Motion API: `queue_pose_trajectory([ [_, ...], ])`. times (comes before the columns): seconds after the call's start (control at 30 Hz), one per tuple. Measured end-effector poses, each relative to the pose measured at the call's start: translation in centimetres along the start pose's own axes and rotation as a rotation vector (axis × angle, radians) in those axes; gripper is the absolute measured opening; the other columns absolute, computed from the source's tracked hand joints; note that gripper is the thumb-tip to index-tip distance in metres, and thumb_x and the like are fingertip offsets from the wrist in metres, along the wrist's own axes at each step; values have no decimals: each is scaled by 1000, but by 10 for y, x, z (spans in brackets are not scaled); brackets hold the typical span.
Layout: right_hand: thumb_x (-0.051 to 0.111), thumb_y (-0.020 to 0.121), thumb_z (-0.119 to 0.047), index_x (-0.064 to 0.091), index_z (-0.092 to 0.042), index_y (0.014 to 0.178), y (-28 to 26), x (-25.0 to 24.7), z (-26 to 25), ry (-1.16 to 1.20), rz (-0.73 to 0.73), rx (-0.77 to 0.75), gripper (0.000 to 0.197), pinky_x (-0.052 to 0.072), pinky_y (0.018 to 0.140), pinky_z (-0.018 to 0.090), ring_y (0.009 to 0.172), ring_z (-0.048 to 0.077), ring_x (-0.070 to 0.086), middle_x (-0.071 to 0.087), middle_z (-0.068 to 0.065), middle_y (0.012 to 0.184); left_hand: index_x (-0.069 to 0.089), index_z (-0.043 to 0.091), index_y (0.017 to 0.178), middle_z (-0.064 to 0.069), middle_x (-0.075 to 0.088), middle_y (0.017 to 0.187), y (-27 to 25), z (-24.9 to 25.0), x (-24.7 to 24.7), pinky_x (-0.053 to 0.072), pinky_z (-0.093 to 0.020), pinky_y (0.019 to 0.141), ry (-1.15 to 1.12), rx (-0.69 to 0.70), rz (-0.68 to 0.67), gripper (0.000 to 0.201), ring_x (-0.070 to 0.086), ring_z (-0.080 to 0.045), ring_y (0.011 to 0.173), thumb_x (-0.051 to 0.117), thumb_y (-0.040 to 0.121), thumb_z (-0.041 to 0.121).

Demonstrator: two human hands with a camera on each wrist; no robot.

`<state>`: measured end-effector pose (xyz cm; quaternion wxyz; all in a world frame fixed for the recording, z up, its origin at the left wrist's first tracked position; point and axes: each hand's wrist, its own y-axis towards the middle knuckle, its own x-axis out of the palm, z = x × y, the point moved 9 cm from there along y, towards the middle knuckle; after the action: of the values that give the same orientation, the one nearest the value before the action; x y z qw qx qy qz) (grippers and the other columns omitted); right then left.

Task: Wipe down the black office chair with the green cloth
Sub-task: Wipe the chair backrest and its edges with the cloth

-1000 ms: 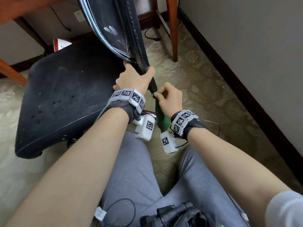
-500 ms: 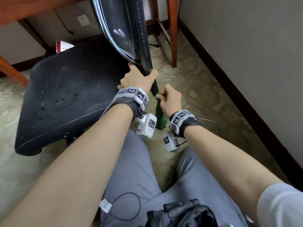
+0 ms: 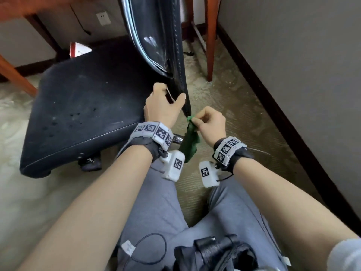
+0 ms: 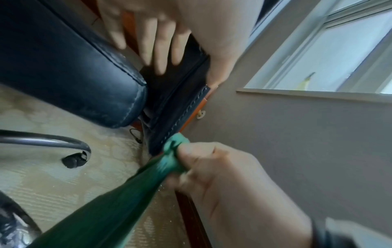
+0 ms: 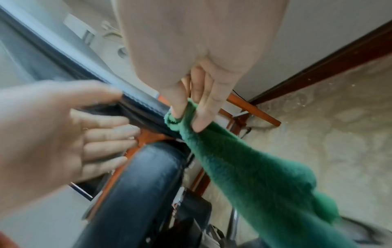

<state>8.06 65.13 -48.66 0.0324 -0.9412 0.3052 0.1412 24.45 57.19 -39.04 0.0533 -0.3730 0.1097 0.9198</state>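
The black office chair's seat (image 3: pixel 82 114) lies left of centre, and its backrest (image 3: pixel 166 40) rises toward the top of the head view. My left hand (image 3: pixel 164 106) holds the backrest's lower edge (image 4: pixel 180 104), thumb on one side and fingers (image 4: pixel 159 42) on the other. My right hand (image 3: pixel 209 124) pinches the top of the green cloth (image 3: pixel 190 141) against the bottom tip of that edge. The rest of the cloth (image 5: pixel 244 164) hangs down loose. The wrist views are blurred.
A grey wall with a dark baseboard (image 3: pixel 283 114) runs close on the right. Wooden desk legs (image 3: pixel 211 45) stand behind the chair on patterned carpet. The chair's metal base and a caster (image 4: pixel 74 161) sit under the seat. My grey-trousered legs (image 3: pixel 156 212) and a black bag (image 3: pixel 214 255) fill the foreground.
Both hands keep their holds at the backrest's lower edge. The right hand and the cloth have shifted only slightly at the bottom tip. The head view has tilted a little.
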Motion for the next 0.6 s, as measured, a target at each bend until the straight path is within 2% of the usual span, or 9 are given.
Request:
queue_pose_trajectory([
  [0.07, 71, 83, -4, 59, -5, 75, -1, -9, -19, 133, -34, -28, 14, 60, 64, 38, 69, 27, 70, 69, 13, 75, 61, 21, 114, 5, 68, 105, -18, -3, -3, 54, -38, 90, -104, 112, 43, 35, 65, -11, 95, 70, 83, 37],
  [0.13, 68, 84, 0, 59, -3, 76, -3, -13, -43, 227, -71, -78, 12, 60, 66, 43, 69, 32, 70, 68, 15, 74, 64, 22, 115, 8, 69, 99, -32, -5, 16, 57, -34, 88, -220, 133, -142, 34, 67, -3, 87, 74, 84, 27],
  [0.17, 67, 84, 0, 60, -3, 77, -5, -12, -55, 231, -87, -103, 10, 59, 66, 41, 69, 30, 69, 68, 12, 73, 64, 25, 116, 10, 70, 98, -35, -5, 25, 57, -34, 88, -249, 138, -230, 36, 68, -2, 88, 75, 83, 28],
  [0.23, 63, 85, 0, 61, -2, 79, -10, -8, -75, 250, -126, -123, 7, 56, 66, 34, 70, 22, 66, 65, 7, 72, 65, 31, 112, 9, 73, 96, -34, 0, 25, 58, -36, 87, -286, 160, -280, 35, 70, -6, 90, 78, 79, 31],
  [0.33, 58, 89, -1, 60, 5, 82, -15, -8, -102, 357, -126, -104, 10, 55, 65, 33, 67, 20, 64, 62, 11, 69, 72, 18, 92, 4, 73, 80, -19, 2, 2, 57, -33, 80, -291, 151, -180, 15, 70, -12, 79, 76, 82, 28],
  [0.43, 59, 87, -15, 63, -8, 81, -3, -33, -134, 83, 128, -217, 10, 47, 62, 18, 62, 2, 60, 65, 1, 73, 59, 9, 67, -6, 59, 60, 2, -17, -22, 58, -43, 72, -260, 68, -25, 34, 57, -26, 61, 62, 78, 41],
  [0.47, 61, 85, -24, 62, -15, 84, 1, -38, -146, 0, 182, -262, 9, 46, 66, 20, 68, 1, 59, 65, -4, 78, 54, 14, 62, -3, 55, 58, 7, -26, -28, 60, -44, 70, -284, 20, 12, 36, 53, -22, 58, 62, 74, 46],
  [0.53, 63, 80, -40, 58, -23, 100, 10, -36, -163, -105, 182, -311, 27, 48, 77, 29, 82, 9, 59, 62, -8, 90, 58, 28, 61, 4, 60, 64, 12, -36, -35, 62, -45, 69, -374, -103, 21, 26, 57, -15, 61, 69, 69, 50],
  [0.6, 64, 78, -45, 50, -25, 118, 18, -24, -175, -215, 104, -320, 47, 47, 85, 33, 94, 13, 59, 60, -9, 101, 68, 29, 56, -3, 73, 73, 12, -31, -39, 63, -43, 68, -484, -187, 15, 21, 72, -22, 69, 82, 71, 34],
])
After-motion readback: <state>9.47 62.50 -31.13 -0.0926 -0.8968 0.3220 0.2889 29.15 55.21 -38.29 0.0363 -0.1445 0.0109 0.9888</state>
